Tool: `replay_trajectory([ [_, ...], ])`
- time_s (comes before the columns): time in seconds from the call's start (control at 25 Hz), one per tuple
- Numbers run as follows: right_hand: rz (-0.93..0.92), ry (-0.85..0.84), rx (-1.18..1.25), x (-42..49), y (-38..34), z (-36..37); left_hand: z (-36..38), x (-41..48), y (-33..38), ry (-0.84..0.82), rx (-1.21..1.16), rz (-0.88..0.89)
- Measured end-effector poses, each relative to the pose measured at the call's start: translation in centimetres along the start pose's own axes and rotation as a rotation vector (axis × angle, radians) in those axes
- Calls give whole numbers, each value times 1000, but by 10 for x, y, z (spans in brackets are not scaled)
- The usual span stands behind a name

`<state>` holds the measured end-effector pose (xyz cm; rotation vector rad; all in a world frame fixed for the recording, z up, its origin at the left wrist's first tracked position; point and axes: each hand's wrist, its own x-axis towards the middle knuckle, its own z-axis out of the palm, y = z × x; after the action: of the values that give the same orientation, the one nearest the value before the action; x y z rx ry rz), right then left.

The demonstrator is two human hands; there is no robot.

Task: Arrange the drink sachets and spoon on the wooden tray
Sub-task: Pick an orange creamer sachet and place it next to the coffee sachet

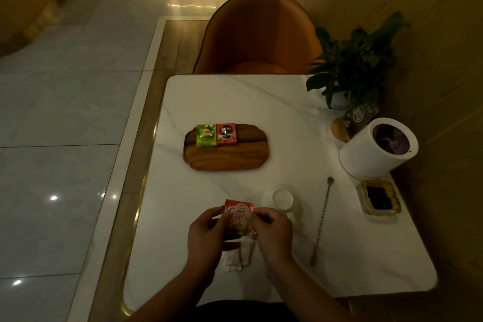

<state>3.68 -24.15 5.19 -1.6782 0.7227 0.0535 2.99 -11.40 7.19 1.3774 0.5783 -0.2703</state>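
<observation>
Left hand [206, 232]: fingers curled, pinching left edge of Coffee mate sachet [238, 217], up over near table edge.
Right hand [271, 230]: thumb and fingertips nipping the sachet's right edge.
Wooden tray [235, 157]: mid-table; green Lipton sachet [206, 135] and red Nescafe sachet [226, 134] touching at far-left corner.
Spoon [321, 219]: flat on table, right of hands, off tray.

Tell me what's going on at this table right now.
A person pinches a Coffee-mate sachet between left hand and right hand, with white sachets just below it. A green Lipton sachet and a red Nescafe sachet lie side by side on the wooden tray. The spoon lies on the table, off the tray.
</observation>
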Motion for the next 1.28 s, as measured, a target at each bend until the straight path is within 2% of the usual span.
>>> replay_trajectory([
  [0.2, -39, -34, 1, -2, -2, -3, -2, -1, 0, -34, 2, 2],
  [0.48, -123, 23, -49, 1, -9, -7, -6, -2, -3, -134, -22, -22],
  [0.84, -122, -86, -93, 4, -6, -9, -10, 1, -5, -121, -43, -63],
  [1.04, -237, -113, -212, 6, -6, -14, -12, 3, -3, -129, -56, -93],
  [1.28, -272, -75, -230, 3, -5, -14, -10, -1, 0, -156, 23, -2],
])
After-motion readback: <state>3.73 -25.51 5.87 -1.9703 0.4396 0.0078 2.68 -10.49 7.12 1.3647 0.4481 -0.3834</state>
